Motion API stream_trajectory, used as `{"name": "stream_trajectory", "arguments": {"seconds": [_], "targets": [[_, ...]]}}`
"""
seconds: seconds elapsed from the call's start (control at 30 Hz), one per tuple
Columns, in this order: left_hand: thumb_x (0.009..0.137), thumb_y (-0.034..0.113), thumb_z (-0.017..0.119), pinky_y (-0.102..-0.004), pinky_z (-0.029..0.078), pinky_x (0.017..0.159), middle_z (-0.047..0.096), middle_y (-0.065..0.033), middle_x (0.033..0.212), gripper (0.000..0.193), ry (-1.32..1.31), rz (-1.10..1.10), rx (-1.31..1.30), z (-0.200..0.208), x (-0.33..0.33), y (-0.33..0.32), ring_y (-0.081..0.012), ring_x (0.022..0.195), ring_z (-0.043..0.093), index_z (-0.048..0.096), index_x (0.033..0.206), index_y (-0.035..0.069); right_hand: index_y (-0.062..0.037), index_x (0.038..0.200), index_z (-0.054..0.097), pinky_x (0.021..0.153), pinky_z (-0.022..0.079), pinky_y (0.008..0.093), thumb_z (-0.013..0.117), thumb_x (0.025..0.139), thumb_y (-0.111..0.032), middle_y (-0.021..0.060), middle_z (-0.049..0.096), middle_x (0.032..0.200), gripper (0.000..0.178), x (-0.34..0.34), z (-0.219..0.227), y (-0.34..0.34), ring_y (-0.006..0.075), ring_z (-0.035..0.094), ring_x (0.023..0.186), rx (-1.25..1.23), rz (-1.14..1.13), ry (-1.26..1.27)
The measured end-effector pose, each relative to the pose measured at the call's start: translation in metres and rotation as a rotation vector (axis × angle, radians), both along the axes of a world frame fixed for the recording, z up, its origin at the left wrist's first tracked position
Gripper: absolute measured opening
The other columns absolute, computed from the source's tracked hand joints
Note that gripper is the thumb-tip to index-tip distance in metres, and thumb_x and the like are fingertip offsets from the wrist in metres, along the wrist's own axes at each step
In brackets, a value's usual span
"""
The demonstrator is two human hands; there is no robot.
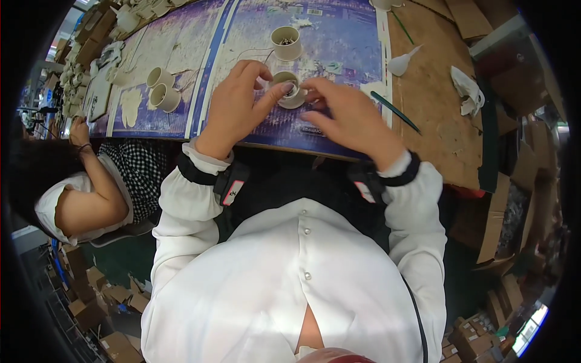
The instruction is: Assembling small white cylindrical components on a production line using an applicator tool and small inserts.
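Observation:
A small cream cup [291, 101] with wiring or small parts inside stands on the printed purple-blue sheet in front of me. My left hand [239, 103] is curled at its left side, with the thumb reaching over the rim and the fingers bent near the wall. On the right, my right hand [351, 115] is beside the cup, with thumb and fingers apart and a fingertip close to the rim. What the fingertips touch inside is partly hidden. Just beyond stands a second cream cup [286, 51] holding dark and metallic small parts, with a thin wire beside it.
Two more cream cups [164, 98] stand to the left. A green pen-like stick [395, 112], a white nozzle-shaped piece [400, 63] and crumpled white paper [467, 91] lie right. A co-worker's arm [100, 175] is at the left. Cardboard boxes [511, 218] stand at the right.

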State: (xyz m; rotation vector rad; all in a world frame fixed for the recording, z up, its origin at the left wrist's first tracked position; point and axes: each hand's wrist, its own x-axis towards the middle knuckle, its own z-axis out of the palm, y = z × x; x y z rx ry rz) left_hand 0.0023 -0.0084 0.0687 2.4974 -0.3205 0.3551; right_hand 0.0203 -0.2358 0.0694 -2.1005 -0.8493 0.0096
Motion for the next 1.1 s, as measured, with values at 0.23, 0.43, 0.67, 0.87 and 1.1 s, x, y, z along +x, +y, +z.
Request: {"name": "stream_trajectory", "arguments": {"seconds": [0.23,0.43,0.67,0.87,1.1], "targets": [[0.092,0.025,0.070,-0.0332,0.051,0.071,0.066,-0.0100,0.095,0.037,0.211,-0.151,-0.304,-0.005,0.000,0.024,-0.0206,0.077,0.064,0.055,0.118,0.004,-0.0095,0.112,0.058,0.077,0.054,0.0429,0.082,0.076,-0.020,0.0107,0.066,0.104,0.045,0.011,-0.014,0.033,0.0328,0.066,0.095,-0.180,-0.269,-0.115],[0.094,0.015,0.064,-0.0312,0.051,0.073,0.068,-0.0085,0.098,0.026,0.243,-0.237,-0.357,-0.011,0.013,0.031,-0.0171,0.082,0.065,0.059,0.117,0.004,-0.0111,0.114,0.059,0.081,0.053,0.0419,0.082,0.074,-0.017,0.0092,0.063,0.112,0.047,0.018,-0.022,0.023,0.0320,0.063,0.102,-0.193,-0.099,-0.245],[0.093,0.013,0.060,-0.0362,0.053,0.079,0.069,-0.0114,0.102,0.024,0.253,-0.186,-0.319,-0.017,0.034,0.029,-0.0258,0.088,0.067,0.062,0.115,0.004,-0.0100,0.115,0.060,0.092,0.051,0.0400,0.079,0.074,-0.009,0.0123,0.059,0.131,0.045,0.035,-0.033,0.022,0.0348,0.060,0.113,-0.039,0.157,-0.277],[0.090,0.015,0.057,-0.0432,0.053,0.084,0.066,-0.0165,0.117,0.028,-0.045,-0.059,0.105,-0.034,0.030,0.041,-0.0369,0.100,0.065,0.064,0.115,0.005,-0.0100,0.120,0.059,0.100,0.048,0.0396,0.068,0.076,0.003,0.0145,0.056,0.138,0.047,0.038,-0.026,0.014,0.0361,0.057,0.122,-0.107,0.194,-0.193],[0.084,0.011,0.064,-0.0418,0.049,0.095,0.060,-0.0152,0.129,0.043,-0.036,-0.281,-0.172,-0.019,0.020,0.039,-0.0333,0.115,0.060,0.061,0.127,0.008,-0.0088,0.122,0.058,0.098,0.049,0.0387,0.064,0.080,0.003,0.0149,0.059,0.134,0.044,0.041,-0.029,0.015,0.0340,0.059,0.118,0.058,0.194,-0.077]]}}
